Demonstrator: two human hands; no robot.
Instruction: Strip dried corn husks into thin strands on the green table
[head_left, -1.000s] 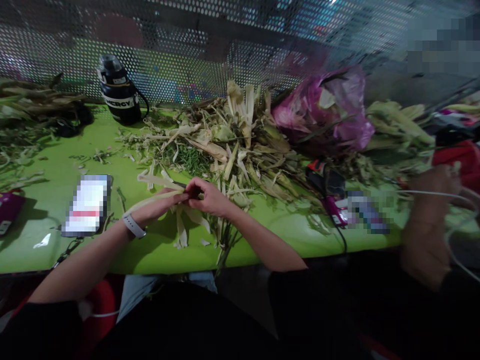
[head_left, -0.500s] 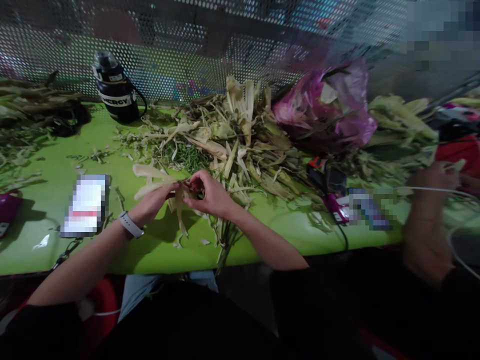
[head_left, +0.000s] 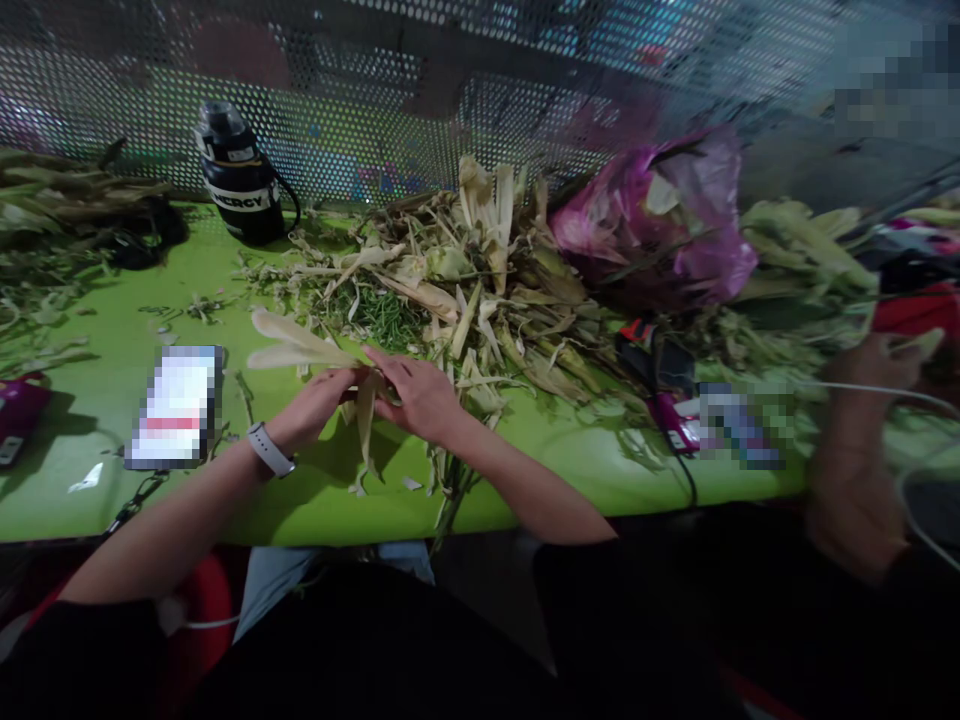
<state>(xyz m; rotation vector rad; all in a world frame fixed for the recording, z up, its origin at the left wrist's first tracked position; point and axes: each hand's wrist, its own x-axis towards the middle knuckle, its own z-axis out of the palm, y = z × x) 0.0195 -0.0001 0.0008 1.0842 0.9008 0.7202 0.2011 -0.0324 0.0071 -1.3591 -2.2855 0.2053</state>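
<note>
My left hand, with a white band at the wrist, is closed on the base of pale husk strips that fan out to the left. Close against it, my right hand has its fingers bent round the same base, and one strip hangs down between the hands. What lies under the fingers is hidden. Behind them a heap of dry husks spreads over the green table, with thin green leaves at its near left side. Stems lie below my right hand.
A dark bottle stands at the back left, and a phone lies at the left. Right of the heap is a pink plastic bag. Another person's hand holds a pale piece at the far right, near a white cable.
The fingers of my right hand have straightened somewhat and closed in over the husk base beside my left hand. The pale strips have shifted slightly left and up.
</note>
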